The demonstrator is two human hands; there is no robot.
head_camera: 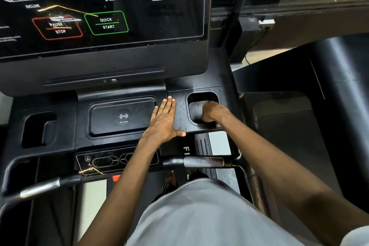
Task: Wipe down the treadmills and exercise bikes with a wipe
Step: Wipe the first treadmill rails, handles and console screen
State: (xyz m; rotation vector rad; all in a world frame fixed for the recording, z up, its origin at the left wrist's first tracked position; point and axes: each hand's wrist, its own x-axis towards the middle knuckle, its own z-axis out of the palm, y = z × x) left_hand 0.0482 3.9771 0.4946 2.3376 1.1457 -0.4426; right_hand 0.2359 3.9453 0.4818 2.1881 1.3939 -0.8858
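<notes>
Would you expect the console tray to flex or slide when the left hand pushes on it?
Probably stiff: the tray looks like thick moulded plastic, fixed in place. It may be slippery, since its glossy surface shows specks like droplets. The left hand lies flat on it.

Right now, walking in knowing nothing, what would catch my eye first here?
The big glossy black treadmill screen fills the upper left, its green-outlined QUICK START button beside a red-outlined PAUSE STOP button. Below it, the left hand lies flat on the black console, between the rectangular wireless charging pad and the square right cup holder. The right hand reaches into that holder; no wipe shows.
</notes>
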